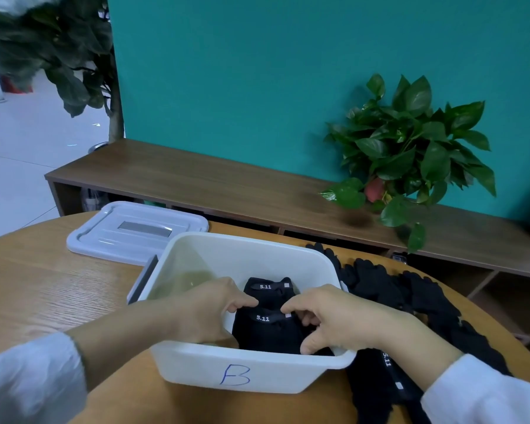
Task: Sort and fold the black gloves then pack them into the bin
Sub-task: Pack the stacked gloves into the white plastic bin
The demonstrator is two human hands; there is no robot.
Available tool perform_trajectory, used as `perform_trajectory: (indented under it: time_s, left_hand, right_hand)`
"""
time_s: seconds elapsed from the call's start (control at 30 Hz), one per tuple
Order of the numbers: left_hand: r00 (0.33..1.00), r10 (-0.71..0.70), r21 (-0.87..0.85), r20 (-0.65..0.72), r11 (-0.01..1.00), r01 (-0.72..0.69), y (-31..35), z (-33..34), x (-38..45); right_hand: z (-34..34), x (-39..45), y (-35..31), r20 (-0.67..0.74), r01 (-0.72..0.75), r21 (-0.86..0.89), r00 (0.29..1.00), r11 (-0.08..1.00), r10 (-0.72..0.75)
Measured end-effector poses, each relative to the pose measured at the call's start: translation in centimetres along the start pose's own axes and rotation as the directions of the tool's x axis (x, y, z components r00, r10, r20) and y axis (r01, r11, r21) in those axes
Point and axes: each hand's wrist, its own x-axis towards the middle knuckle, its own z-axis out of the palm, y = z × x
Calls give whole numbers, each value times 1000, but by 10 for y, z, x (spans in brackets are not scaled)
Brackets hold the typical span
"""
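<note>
From my seat I see a teal wall [257, 71] filling the back of the room, with a long low wooden shelf unit [196, 185] running along its foot and a leafy green potted plant [410, 154] standing on it. At far left a taller dark-leaved plant [58, 47] rises over a pale tiled floor [22, 148] in bright light. Nearest me is a round wooden table [43, 286].

The round wooden table [43, 286] carries bin [248, 374], lid [135, 231], loose gloves [410, 292].
</note>
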Motion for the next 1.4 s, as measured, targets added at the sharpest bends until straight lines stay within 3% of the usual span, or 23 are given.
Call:
perform_trajectory:
  time_s: [0.17,0.37,0.67,1.03,1.17,1.3,1.4]
  left_hand:
    - [999,-19,-169,-45,986,11,3,-2,2]
    - [994,-14,-293,-107,956,-18,29,-17,-2]
    - [965,64,-345,-254,926,-152,102,-19,-27]
    - [964,245,-321,-101,909,-264,190,96,5]
    - [965,257,-245,-56,933,-263,196,146,29]
    - [952,304,-177,-42,935,-306,207,184,50]
    - [931,365,-180,-25,914,-363,227,207,66]
  right_hand:
    - [-6,-14,1,-86,-42,81,995,996,49]
    - [-4,-29,7,-309,-25,255,945,967,106]
    - [11,-100,12,-493,-15,342,848,939,193]
    - [117,-200,77,-495,-175,573,705,801,508]
    - [170,-209,97,-555,-237,550,612,801,563]
    - [206,-219,111,-669,-313,423,526,850,526]
    - [219,-226,127,-783,-413,364,349,835,515]
